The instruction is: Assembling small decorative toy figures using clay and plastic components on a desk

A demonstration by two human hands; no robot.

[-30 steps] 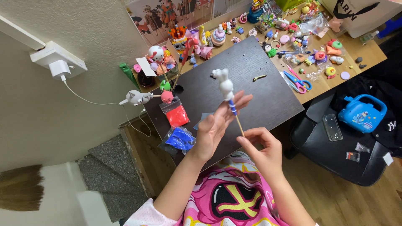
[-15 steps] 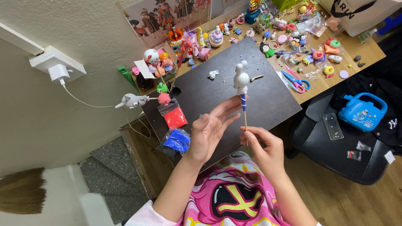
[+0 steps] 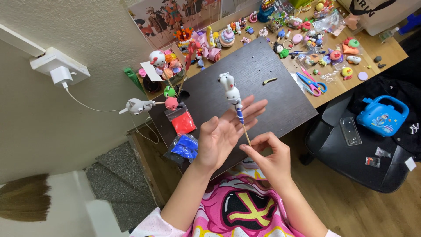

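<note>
A small white clay figure (image 3: pixel 230 86) with a blue lower part sits on top of a thin wooden stick (image 3: pixel 246 133), held up in the air above the near edge of a dark board (image 3: pixel 267 94) that lies on the wooden bench (image 3: pixel 386 50). The right hand (image 3: pixel 271 159) pinches the bottom of the stick between thumb and fingertips, closed tight on it. The left hand (image 3: pixel 225 133) is spread flat, palm up and fingers apart, just behind the stick, with the blue part of the figure resting against its fingers.

On the board's far half lies a small olive-coloured clay strip (image 3: pixel 269 80). At the board's left edge are a bag of red clay (image 3: pixel 182 121) and, nearer the person, a bag of blue clay (image 3: pixel 184 148). A grey clay animal on a stick (image 3: pixel 137 105) juts out past the bench's left corner. Many small colourful clay figures (image 3: pixel 228 36) crowd the bench's far edge, and scissors with red and blue handles (image 3: pixel 309 82) lie just right of the board. A blue toy case (image 3: pixel 382 115) rests on a black chair (image 3: pixel 351 158) to the right.
</note>
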